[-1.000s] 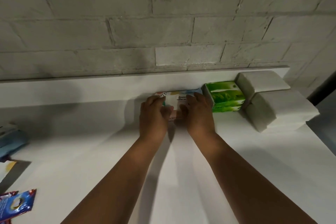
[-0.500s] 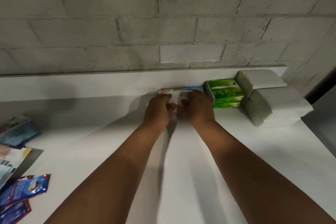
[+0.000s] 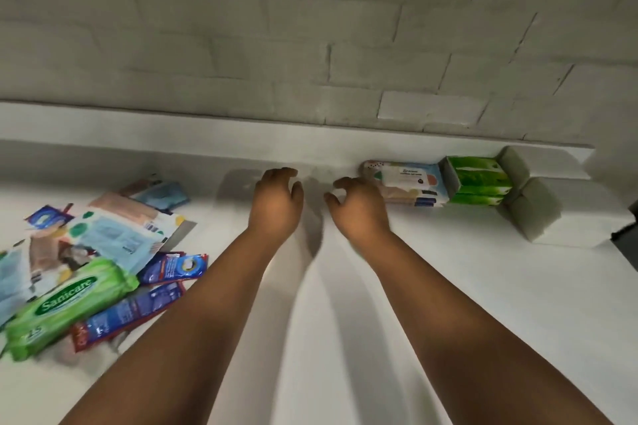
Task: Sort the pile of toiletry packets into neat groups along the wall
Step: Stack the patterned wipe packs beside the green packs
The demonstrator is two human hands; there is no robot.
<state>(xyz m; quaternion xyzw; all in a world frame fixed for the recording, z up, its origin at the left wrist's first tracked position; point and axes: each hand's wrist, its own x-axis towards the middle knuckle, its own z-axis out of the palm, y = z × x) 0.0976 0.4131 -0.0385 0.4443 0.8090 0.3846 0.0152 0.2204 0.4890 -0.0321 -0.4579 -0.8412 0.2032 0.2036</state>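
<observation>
A pastel patterned wipes packet (image 3: 407, 187) lies against the low white ledge, touching a stack of green tissue packs (image 3: 478, 183) on its right. Beyond those stand two white tissue blocks (image 3: 556, 217). My right hand (image 3: 359, 209) hovers just left of the patterned packet, fingers curled apart, holding nothing. My left hand (image 3: 276, 200) is beside it, also empty with loose fingers. At the left lies the unsorted pile: a green Sanicare wipes pack (image 3: 65, 304), blue and red sachets (image 3: 172, 267) and pastel packets (image 3: 121, 235).
The white countertop (image 3: 345, 338) runs to a raised white ledge (image 3: 207, 145) under a grey brick wall. A dark gap shows past the counter's right end (image 3: 625, 235).
Both hands have let go of the patterned packet and drawn back to the left. The view has swung left, bringing the unsorted pile into sight.
</observation>
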